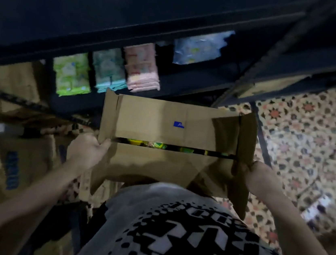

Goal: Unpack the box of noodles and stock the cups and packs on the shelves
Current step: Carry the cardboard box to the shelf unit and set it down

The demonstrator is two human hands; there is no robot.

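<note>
Both hands, left (88, 149) and right (260, 177), grip the cardboard box (163, 122), long axis left-right

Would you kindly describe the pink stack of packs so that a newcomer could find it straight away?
Start at the dark shelf just beyond the cardboard box. Three stacks of packs stand side by side at its left end. The pink stack is the rightmost, beside the teal stack and the green stack.

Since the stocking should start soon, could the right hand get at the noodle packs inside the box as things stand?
Probably not yet: the right hand grips the box at its end, and the top flaps leave only a narrow slit over the noodle packs.
</note>
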